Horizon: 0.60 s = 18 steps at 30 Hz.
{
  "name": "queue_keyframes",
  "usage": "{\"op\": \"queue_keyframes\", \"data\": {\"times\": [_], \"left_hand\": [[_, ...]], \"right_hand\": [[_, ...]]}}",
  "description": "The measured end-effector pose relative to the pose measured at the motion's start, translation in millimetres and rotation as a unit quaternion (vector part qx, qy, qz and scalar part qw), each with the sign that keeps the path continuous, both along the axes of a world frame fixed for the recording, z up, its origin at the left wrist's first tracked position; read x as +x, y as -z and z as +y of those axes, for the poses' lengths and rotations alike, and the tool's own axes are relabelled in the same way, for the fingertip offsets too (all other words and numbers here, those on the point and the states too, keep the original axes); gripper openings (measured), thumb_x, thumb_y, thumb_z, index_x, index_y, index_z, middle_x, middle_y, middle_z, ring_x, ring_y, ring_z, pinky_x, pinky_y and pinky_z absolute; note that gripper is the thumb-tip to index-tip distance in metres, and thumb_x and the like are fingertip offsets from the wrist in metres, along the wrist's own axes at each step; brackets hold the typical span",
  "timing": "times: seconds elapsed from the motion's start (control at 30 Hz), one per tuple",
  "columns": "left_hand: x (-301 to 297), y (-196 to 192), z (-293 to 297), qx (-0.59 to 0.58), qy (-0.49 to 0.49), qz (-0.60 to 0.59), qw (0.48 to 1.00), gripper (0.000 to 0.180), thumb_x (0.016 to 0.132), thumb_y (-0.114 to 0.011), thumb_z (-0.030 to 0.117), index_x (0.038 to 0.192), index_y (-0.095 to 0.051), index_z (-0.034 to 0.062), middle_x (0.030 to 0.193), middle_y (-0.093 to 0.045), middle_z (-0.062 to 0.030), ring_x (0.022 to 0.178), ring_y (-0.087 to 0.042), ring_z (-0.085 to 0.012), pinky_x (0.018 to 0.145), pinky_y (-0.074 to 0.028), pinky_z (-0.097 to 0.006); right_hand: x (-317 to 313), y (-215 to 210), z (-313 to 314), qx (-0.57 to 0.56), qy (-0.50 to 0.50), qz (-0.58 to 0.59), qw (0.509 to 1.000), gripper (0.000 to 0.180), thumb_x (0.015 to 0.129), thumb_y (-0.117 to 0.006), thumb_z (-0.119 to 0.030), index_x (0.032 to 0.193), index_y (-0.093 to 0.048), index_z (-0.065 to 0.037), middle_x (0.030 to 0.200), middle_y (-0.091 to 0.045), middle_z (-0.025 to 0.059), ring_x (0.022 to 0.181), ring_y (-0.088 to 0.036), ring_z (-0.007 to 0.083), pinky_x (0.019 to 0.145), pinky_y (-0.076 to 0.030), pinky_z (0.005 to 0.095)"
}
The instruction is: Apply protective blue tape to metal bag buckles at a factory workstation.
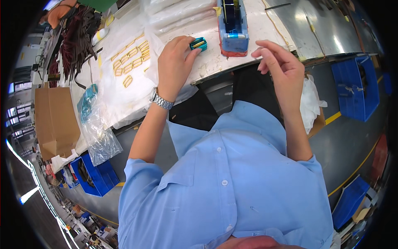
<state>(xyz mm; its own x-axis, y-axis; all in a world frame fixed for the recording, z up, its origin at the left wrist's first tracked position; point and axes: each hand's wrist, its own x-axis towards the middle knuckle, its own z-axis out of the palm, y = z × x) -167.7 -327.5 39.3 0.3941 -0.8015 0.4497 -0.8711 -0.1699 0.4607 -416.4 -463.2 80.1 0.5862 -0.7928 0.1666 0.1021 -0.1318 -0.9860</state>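
Note:
My left hand (pixel 177 62), with a metal watch at the wrist, grips a small metal buckle covered in glossy teal film (pixel 198 44) between thumb and fingers. A gold edge shows through the film. My right hand (pixel 281 66) hovers past the table's front edge, its fingers loosely bent and apart, with nothing visible in them. Between the hands, farther back, stands a blue tape dispenser (pixel 234 43) with a red base. Left of my left hand, gold rectangular buckles (pixel 132 60) lie in rows on white sheeting (pixel 120 97).
A plastic bag with teal pieces (pixel 88 103) lies at the table's left edge, near a cardboard box (pixel 57 120). Dark straps (pixel 78 41) hang at the far left. Clear plastic packs (pixel 178 14) lie at the back. Blue bins (pixel 355 87) stand on the floor.

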Motion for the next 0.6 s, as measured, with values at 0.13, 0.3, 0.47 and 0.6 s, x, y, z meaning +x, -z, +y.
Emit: {"op": "queue_keyframes", "data": {"times": [0.13,0.3,0.47,0.6], "left_hand": [[-1,4,1,0.020,-0.005,0.027,0.999,0.036,0.090,-0.083,0.017,0.122,-0.073,0.0052,0.120,-0.075,-0.0131,0.106,-0.072,-0.0331,0.093,-0.056,-0.042],[-6,0,4,-0.034,-0.014,-0.039,0.999,0.047,0.091,-0.082,0.014,0.135,-0.066,0.0048,0.128,-0.072,-0.0182,0.116,-0.068,-0.0374,0.099,-0.055,-0.045],[-19,-10,11,-0.058,-0.023,-0.028,0.998,0.037,0.093,-0.079,0.010,0.129,-0.071,0.0049,0.128,-0.074,-0.0170,0.118,-0.070,-0.0361,0.101,-0.055,-0.043],[-30,-20,13,-0.081,-0.016,0.008,0.997,0.028,0.094,-0.077,0.006,0.122,-0.076,0.0043,0.125,-0.076,-0.0149,0.118,-0.072,-0.0330,0.101,-0.055,-0.040]], "right_hand": [[13,-5,-25,-0.049,0.036,0.055,0.997,0.027,0.107,-0.069,-0.020,0.121,-0.079,0.000,0.097,-0.078,0.0037,0.073,-0.063,0.0065,0.064,-0.047,0.0227],[46,5,-54,-0.096,-0.024,0.192,0.977,0.046,0.103,-0.073,-0.045,0.107,-0.085,-0.001,0.065,-0.061,-0.0013,0.058,-0.054,0.0060,0.057,-0.041,0.0244],[65,11,-57,-0.133,-0.051,0.175,0.974,0.040,0.099,-0.076,-0.039,0.094,-0.082,0.001,0.078,-0.077,0.0091,0.069,-0.068,0.0118,0.067,-0.054,0.0280],[64,12,-60,-0.032,-0.059,0.037,0.997,0.026,0.097,-0.080,-0.026,0.103,-0.082,-0.001,0.090,-0.078,0.0018,0.070,-0.058,0.0027,0.057,-0.042,0.0219]]}}
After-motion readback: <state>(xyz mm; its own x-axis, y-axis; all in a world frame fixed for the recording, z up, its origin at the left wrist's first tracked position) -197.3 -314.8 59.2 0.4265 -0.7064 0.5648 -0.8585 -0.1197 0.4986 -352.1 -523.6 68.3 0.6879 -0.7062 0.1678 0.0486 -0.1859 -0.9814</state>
